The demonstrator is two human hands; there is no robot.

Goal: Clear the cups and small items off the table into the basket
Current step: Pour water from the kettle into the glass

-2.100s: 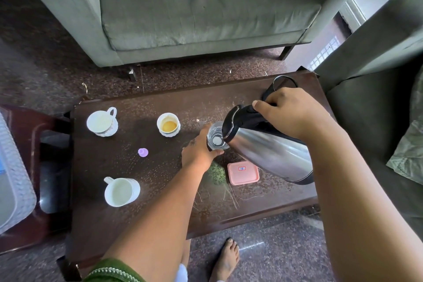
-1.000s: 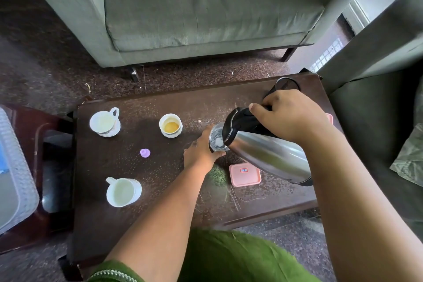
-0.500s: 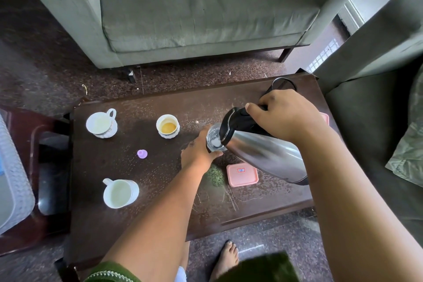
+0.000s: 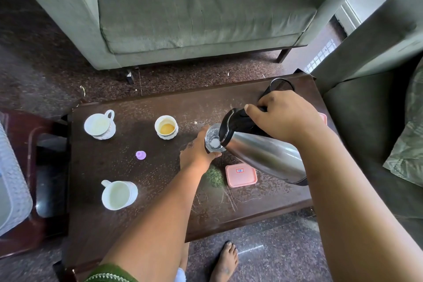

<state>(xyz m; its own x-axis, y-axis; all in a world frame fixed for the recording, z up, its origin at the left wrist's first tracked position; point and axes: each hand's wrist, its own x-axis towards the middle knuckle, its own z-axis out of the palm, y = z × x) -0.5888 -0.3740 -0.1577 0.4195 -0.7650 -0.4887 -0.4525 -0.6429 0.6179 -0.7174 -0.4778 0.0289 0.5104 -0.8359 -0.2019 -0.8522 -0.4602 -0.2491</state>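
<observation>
My left hand [image 4: 196, 154] grips a clear glass [image 4: 214, 138] standing on the dark table [image 4: 160, 103]. My right hand [image 4: 281, 117] holds the black handle of a steel flask [image 4: 267, 155], tilted with its spout over the glass. On the table's left stand a white cup on a saucer [image 4: 99, 125], a small white cup with yellow liquid [image 4: 166, 126] and a white mug [image 4: 119, 194]. A small purple cap [image 4: 140, 155] lies between them. A pink square lid [image 4: 241, 175] lies beside a green scrap [image 4: 214, 176].
A white basket [image 4: 11, 181] shows at the left edge on a dark red stool [image 4: 41, 236]. A grey-green armchair [image 4: 194, 11] stands beyond the table and a sofa [image 4: 375, 103] on the right. A black strainer [image 4: 281, 86] sits behind my right hand. My bare foot [image 4: 225, 261] is below the table.
Both hands have stayed on the glass and flask; the flask stays tilted over the glass. The view shifted slightly.
</observation>
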